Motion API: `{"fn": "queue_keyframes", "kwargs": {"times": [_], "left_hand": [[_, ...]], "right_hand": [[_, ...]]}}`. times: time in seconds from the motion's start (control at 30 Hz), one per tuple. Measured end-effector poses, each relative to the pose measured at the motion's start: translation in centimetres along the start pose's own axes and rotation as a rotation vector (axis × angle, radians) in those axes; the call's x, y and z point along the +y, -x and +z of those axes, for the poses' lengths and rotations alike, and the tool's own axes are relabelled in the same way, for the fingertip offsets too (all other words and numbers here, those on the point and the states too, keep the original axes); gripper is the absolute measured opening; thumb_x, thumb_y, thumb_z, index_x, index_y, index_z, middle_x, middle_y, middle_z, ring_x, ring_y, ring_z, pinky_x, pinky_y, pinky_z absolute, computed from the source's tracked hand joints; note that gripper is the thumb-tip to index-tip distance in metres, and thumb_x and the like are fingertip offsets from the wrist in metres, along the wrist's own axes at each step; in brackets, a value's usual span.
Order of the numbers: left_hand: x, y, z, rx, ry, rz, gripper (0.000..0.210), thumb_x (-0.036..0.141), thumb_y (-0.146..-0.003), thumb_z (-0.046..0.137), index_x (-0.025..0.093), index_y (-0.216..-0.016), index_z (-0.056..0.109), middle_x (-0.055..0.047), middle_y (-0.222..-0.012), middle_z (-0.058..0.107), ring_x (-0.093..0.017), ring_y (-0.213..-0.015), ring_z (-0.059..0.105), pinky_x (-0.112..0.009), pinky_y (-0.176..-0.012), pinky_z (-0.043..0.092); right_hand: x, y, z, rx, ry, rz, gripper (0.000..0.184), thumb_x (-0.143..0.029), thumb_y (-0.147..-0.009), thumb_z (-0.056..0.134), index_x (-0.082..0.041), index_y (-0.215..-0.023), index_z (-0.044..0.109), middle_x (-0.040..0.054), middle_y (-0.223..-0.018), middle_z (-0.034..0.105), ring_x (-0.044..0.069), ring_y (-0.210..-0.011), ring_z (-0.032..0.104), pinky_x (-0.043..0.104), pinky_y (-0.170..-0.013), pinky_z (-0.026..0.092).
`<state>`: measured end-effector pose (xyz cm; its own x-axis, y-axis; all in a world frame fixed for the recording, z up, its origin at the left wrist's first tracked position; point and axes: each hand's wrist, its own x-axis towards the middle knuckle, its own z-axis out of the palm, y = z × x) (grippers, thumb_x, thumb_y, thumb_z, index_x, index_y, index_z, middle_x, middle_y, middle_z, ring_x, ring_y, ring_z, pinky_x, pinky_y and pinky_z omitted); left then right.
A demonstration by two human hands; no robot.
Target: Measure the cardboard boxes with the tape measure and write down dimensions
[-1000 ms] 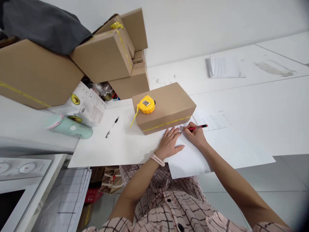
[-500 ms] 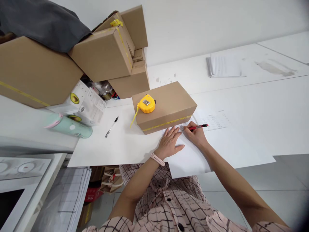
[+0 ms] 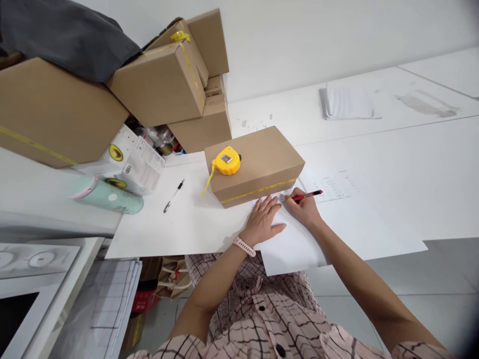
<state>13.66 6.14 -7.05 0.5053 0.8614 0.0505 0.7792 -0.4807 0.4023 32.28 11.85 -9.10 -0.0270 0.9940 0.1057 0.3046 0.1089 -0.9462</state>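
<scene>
My right hand (image 3: 304, 208) is closed around a red pen (image 3: 313, 194), its tip down near the top of a white sheet of paper (image 3: 290, 249). Fingers spread, my left hand (image 3: 263, 221) lies flat on the sheet's left side and wears a pink wristband. Just beyond both hands stands a closed cardboard box (image 3: 262, 154), which covers the upper edge of the sheet. A yellow tape measure (image 3: 227, 160) rests on top of the box, its strap hanging over the left side. Another printed sheet (image 3: 348, 214) lies to the right of my right hand.
A black-and-clear pen (image 3: 174, 196) lies on the white table left of the box. Further left are a mint-green bottle (image 3: 112, 195) on its side and a white carton with avocado pictures (image 3: 129, 162). Stacked cardboard boxes (image 3: 157, 87) fill the back left. A paper stack (image 3: 350, 102) lies at the back right.
The red pen's rear end has tilted slightly. Both hands, the box and the tape measure stay where they were.
</scene>
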Motion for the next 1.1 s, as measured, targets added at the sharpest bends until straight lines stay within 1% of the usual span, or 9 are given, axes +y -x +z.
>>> {"fn": "queue_keyframes", "kwargs": {"times": [0.17, 0.4, 0.5, 0.67, 0.83, 1.1], "left_hand": [[0.0, 0.1, 0.0, 0.008, -0.005, 0.003, 0.059, 0.049, -0.099, 0.059, 0.017, -0.148, 0.047, -0.012, -0.167, 0.037, -0.028, -0.160, 0.022, -0.051, -0.132, 0.017], [0.1, 0.1, -0.1, -0.005, -0.019, -0.004, 0.062, 0.049, -0.098, 0.060, 0.013, -0.148, 0.047, -0.013, -0.167, 0.037, -0.028, -0.160, 0.022, -0.049, -0.133, 0.016], [0.1, 0.1, -0.1, -0.004, -0.016, -0.004, 0.062, 0.049, -0.098, 0.060, 0.014, -0.148, 0.047, -0.013, -0.167, 0.037, -0.028, -0.160, 0.022, -0.049, -0.132, 0.016], [0.1, 0.1, -0.1, 0.003, -0.010, -0.002, 0.059, 0.049, -0.099, 0.058, 0.017, -0.148, 0.047, -0.013, -0.166, 0.038, -0.028, -0.160, 0.023, -0.050, -0.132, 0.018], [0.2, 0.1, -0.2, -0.008, -0.016, -0.006, 0.061, 0.049, -0.099, 0.059, 0.015, -0.148, 0.046, -0.013, -0.166, 0.038, -0.027, -0.160, 0.023, -0.050, -0.132, 0.017], [0.2, 0.1, -0.2, -0.008, -0.015, -0.009, 0.061, 0.048, -0.098, 0.060, 0.015, -0.148, 0.047, -0.013, -0.166, 0.038, -0.028, -0.160, 0.023, -0.050, -0.132, 0.017]], "right_hand": [[-0.6, 0.0, 0.0, 0.018, -0.004, 0.011, 0.028, -0.039, -0.082, 0.066, -0.024, -0.065, 0.048, -0.0038, -0.059, 0.047, 0.014, -0.059, 0.043, 0.030, -0.058, 0.035], [-1.0, 0.0, -0.1, 0.045, 0.012, 0.028, 0.027, -0.041, -0.080, 0.065, -0.024, -0.066, 0.050, -0.0020, -0.060, 0.053, 0.015, -0.060, 0.047, 0.031, -0.060, 0.036], [-0.9, -0.1, -0.1, 0.038, 0.011, 0.022, 0.027, -0.040, -0.080, 0.065, -0.024, -0.065, 0.050, -0.0023, -0.060, 0.052, 0.015, -0.060, 0.046, 0.031, -0.060, 0.036], [-0.8, -0.1, -0.2, 0.035, 0.038, 0.013, 0.028, -0.041, -0.079, 0.065, -0.023, -0.064, 0.050, -0.0023, -0.059, 0.051, 0.014, -0.059, 0.045, 0.030, -0.058, 0.036], [-1.2, 0.0, -0.3, 0.036, 0.031, 0.024, 0.029, -0.042, -0.080, 0.066, -0.024, -0.064, 0.049, -0.0022, -0.059, 0.051, 0.015, -0.059, 0.045, 0.031, -0.058, 0.036], [-1.2, 0.0, -0.4, 0.039, 0.045, 0.017, 0.029, -0.042, -0.080, 0.066, -0.023, -0.064, 0.050, -0.0020, -0.059, 0.053, 0.014, -0.059, 0.045, 0.031, -0.059, 0.036]]}}
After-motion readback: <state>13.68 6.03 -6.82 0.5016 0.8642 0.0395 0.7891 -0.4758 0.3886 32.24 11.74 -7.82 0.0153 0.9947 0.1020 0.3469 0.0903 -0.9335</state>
